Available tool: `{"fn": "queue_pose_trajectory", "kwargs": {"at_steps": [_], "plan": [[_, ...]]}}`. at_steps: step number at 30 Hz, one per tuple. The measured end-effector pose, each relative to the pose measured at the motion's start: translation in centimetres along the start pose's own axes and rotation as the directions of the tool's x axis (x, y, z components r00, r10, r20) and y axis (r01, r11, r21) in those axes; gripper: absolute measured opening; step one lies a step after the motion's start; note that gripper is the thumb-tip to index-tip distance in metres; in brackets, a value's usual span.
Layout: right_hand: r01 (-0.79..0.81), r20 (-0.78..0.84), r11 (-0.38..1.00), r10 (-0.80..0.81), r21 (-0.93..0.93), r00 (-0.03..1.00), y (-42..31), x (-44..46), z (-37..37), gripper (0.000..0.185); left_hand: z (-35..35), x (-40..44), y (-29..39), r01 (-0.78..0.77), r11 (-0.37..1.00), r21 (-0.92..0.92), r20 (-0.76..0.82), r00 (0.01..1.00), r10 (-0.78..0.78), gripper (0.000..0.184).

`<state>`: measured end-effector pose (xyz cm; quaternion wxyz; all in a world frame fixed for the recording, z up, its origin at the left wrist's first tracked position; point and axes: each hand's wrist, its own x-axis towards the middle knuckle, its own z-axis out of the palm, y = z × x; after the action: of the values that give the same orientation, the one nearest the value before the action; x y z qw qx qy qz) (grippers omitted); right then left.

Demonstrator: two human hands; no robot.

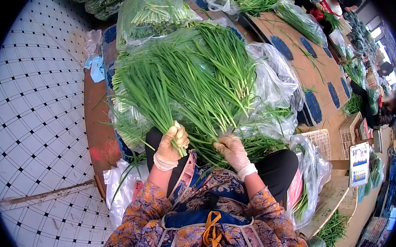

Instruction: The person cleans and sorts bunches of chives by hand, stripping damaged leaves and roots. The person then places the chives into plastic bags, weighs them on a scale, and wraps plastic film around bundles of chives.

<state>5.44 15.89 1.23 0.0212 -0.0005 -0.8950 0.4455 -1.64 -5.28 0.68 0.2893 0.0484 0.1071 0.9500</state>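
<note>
My left hand (171,145), in a pale thin glove, is wrapped round the stem ends of a bunch of garlic chives (156,100). The leaves of that bunch fan up and away over the pile. To its right, my right hand (233,153), gloved too, has its fingers closed at the pale ends of some chive stalks (218,130). How many stalks it pinches I cannot tell. Just beyond both hands lies a large heap of garlic chives (201,73), partly on clear plastic, with loose stalks hanging down between my knees.
A plastic bag packed with chives (153,15) stands behind the heap. Crumpled clear plastic (274,78) lies to the right. Yellowish crates (332,201) and a bagged bundle (304,186) sit by my right knee. Other people (385,106) work along the far right. Tiled floor (42,112) spreads at left.
</note>
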Motion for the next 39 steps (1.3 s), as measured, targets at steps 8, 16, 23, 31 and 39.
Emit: {"fn": "queue_pose_trajectory", "kwargs": {"at_steps": [8,16,23,31,39], "plan": [[-0.22,0.121,0.832,0.184,0.51,0.975,-0.9,0.2,-0.5,0.027,0.0,-0.5,-0.3,0.043,0.999,0.032,-0.16,0.986,-0.038,0.016],[-0.241,0.133,0.868,0.203,0.435,0.97,-4.2,-0.2,1.6,0.023,1.1,-0.9,-2.5,0.147,0.883,0.445,-0.316,0.949,0.001,0.024],[-0.303,0.26,0.813,0.194,0.496,0.946,-3.1,1.1,3.5,0.031,1.5,-1.3,-3.5,0.154,0.898,0.411,-0.436,0.899,0.045,0.021],[-0.389,0.204,0.876,0.341,0.286,0.917,-0.2,1.8,4.1,0.023,2.3,-2.8,-4.7,0.116,0.768,0.63,-0.391,0.902,0.185,0.028],[-0.004,0.36,0.816,0.259,-0.578,0.896,1.0,-2.2,0.6,0.035,2.4,-1.2,-0.3,-0.06,0.888,0.456,-0.351,0.905,0.242,0.02]]}}
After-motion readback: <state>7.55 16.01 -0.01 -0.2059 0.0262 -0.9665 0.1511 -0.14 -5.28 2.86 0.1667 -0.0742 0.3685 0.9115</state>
